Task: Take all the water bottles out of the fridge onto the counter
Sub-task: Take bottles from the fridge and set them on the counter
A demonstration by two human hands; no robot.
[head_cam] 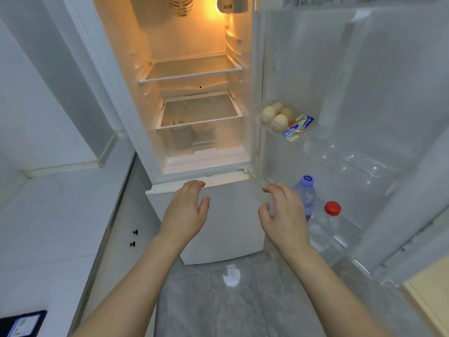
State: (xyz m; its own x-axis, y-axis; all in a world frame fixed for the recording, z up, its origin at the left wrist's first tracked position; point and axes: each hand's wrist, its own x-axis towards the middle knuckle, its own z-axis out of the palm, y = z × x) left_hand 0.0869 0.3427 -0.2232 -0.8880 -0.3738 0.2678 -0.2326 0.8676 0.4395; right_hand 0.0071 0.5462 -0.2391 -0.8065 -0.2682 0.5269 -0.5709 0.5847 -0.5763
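Just beside the right hand [284,215], fingers [273,189] spread and curled, stands the purple-capped bottle [306,193] in the door shelf [352,229].

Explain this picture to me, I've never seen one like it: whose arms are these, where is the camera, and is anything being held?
There is no machine here. The camera sits on a person's head and looks forward and down, so the arms are that person's own. The left hand and right hand are both open and hold nothing. They hover in front of an open fridge, whose lit glass shelves look bare. The opened door swings to the right. Its lowest shelf holds two water bottles: one with a pale purple cap, close beside the right hand, and one with a red cap. Higher up on the door sit some eggs and a small colourful packet. The pale counter is on the left.
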